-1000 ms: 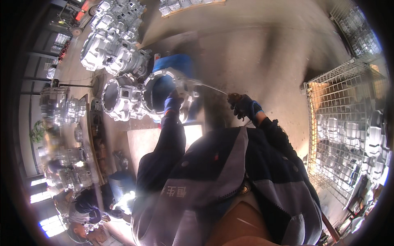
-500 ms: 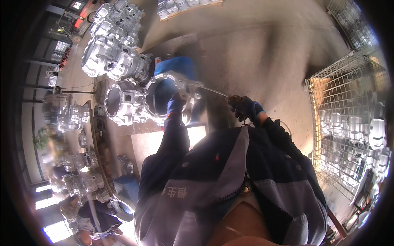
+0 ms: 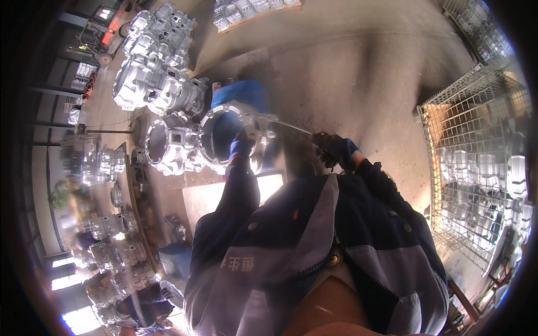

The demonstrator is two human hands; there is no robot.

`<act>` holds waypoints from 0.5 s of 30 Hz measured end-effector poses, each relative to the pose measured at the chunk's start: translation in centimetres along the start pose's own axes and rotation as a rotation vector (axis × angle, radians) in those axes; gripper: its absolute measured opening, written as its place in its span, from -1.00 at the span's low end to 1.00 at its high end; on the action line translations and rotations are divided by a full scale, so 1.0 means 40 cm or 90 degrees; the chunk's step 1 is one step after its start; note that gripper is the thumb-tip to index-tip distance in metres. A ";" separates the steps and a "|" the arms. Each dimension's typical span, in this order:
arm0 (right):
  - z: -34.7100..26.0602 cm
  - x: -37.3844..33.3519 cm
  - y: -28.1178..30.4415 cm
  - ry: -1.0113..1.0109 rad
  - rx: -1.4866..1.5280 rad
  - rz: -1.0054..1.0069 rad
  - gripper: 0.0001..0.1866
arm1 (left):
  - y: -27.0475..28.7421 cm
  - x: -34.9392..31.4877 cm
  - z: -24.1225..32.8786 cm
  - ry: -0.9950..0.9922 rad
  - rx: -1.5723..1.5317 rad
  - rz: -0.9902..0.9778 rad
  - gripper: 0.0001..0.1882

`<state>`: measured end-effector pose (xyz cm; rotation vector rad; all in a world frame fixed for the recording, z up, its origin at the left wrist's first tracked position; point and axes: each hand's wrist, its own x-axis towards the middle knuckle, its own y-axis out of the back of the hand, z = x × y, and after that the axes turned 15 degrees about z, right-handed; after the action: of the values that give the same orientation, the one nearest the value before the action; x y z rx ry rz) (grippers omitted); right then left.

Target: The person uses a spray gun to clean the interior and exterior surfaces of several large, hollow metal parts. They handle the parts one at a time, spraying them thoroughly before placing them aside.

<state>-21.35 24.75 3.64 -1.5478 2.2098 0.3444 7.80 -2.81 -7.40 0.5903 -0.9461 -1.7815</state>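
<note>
Right hand (image 3: pixel 338 151) gripping rod tool (image 3: pixel 294 127) | left hand (image 3: pixel 240 147): grip unclear | casting (image 3: pixel 255 124): silvery, round-mouthed, lugged rim

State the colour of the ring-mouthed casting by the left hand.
The casting is silvery grey, best seen in the head view.

At centre-left of the frame, the ring-mouthed casting (image 3: pixel 259 134) is bare silvery metal, bright along its rim. The castings piled at upper left (image 3: pixel 157 78) share that pale metallic shine. The thin rod (image 3: pixel 291 127) looks like smooth, glinting metal. Matt cloth gloves cover the left hand (image 3: pixel 241 147) and right hand (image 3: pixel 338 150). The jacket (image 3: pixel 280 224) is matt woven cloth; the blue container (image 3: pixel 241 94), smooth plastic by its look. At right, the mesh cage (image 3: pixel 465 185) is metal wire; the floor (image 3: pixel 381 73) looks like dull concrete.
</note>
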 end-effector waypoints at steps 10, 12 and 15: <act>0.030 -0.011 0.011 -0.106 0.148 0.019 -0.71 | 0.013 -0.003 0.023 0.022 -0.033 -0.004 -0.38; 0.056 -0.006 0.021 -0.125 0.197 0.021 -0.71 | 0.015 -0.004 0.024 0.042 -0.053 -0.013 -0.38; 0.107 0.012 0.035 -0.057 0.064 0.010 -0.70 | 0.010 -0.007 0.015 0.052 -0.045 -0.020 -0.37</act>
<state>-21.97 26.68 -0.41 -1.4350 2.1381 0.2966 7.69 -2.44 -6.73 0.6311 -0.8184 -1.7967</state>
